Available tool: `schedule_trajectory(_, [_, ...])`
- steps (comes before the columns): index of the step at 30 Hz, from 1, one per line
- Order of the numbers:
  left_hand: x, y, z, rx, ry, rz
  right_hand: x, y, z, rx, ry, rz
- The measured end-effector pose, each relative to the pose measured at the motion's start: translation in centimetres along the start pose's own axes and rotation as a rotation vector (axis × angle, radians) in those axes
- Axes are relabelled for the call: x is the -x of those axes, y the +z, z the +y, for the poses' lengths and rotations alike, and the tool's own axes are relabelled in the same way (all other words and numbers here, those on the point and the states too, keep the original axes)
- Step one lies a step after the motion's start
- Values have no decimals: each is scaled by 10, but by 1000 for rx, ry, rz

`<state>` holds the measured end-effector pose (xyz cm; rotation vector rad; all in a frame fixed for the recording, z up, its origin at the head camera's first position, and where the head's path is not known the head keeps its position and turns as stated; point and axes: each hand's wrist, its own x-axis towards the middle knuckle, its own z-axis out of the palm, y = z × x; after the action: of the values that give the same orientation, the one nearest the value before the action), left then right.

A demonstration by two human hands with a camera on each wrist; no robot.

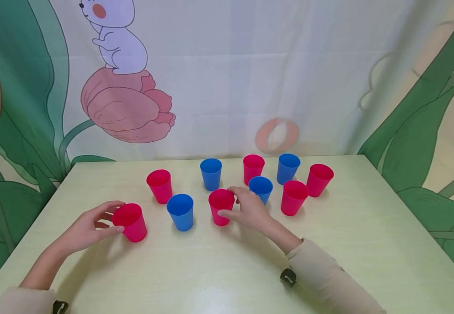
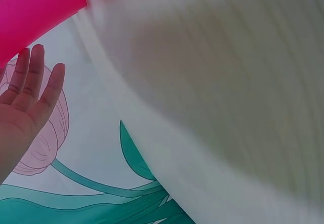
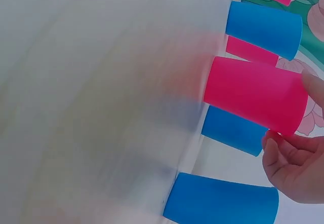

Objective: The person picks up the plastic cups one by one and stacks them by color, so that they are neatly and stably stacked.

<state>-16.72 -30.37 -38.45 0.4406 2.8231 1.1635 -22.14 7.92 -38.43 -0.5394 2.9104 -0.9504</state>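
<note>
At the left, my left hand (image 1: 89, 229) holds a red plastic cup (image 1: 134, 224) by its left side, thumb in front and fingers behind. The left wrist view shows that hand (image 2: 25, 102) with its fingers at the cup's pink-red wall (image 2: 40, 16); the thumb is out of sight there. Near the table's middle, my right hand (image 1: 250, 209) grips another red cup (image 1: 218, 211) from the right, close to its rim. Thumb and fingertips lie on opposite sides of this cup (image 3: 255, 92) in the right wrist view. Both cups are upright, mouths up.
Between the hands stands a blue cup (image 1: 181, 213), with a red cup (image 1: 161, 187) behind it. Farther back are a blue cup (image 1: 211, 176) and a red one (image 1: 253, 172). A blue cup (image 1: 264, 192) sits partly behind my right hand. More cups stand right on the pale table (image 1: 195, 279), before a printed curtain (image 1: 219, 78).
</note>
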Motion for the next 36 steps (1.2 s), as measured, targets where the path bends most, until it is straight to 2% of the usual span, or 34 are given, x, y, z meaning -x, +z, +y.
schedule_trajectory(6, [0,0,0,51,-49,-10,-2,2,-1,-129,44,16])
schedule_trajectory(10, [-1,1,0,61,-44,-7,-1,1,-2,-161,40,36])
schedule_trajectory(23, [0,1,0,60,-52,-5,9,-16,-20,-168,-59,117])
schedule_trajectory(36, [-2,1,-1,73,-43,-10,13,-39,-38,-185,-150,101])
